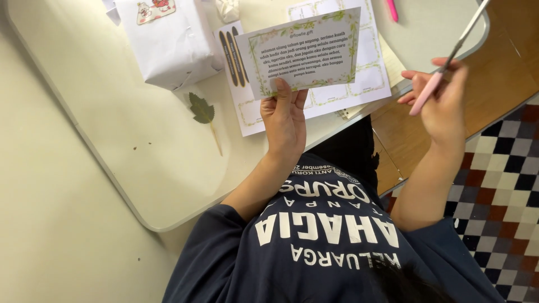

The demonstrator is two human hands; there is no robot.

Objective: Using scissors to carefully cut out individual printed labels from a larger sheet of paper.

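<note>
I hold a printed card (303, 50) with a leafy green border up over the table (140, 168), pinched at its lower edge by my left hand (285, 120), thumb on the front and fingers closed behind it. My right hand (441, 106) is off past the table's edge, closed around the pink handle of a pair of scissors (449, 59) whose blades point up and away. Under the card lies a white sheet (368, 76) printed with more bordered frames. To the left of it stands a box wrapped in white paper (168, 42), and just below that a green leaf (202, 109) on its stem rests on the table.
</note>
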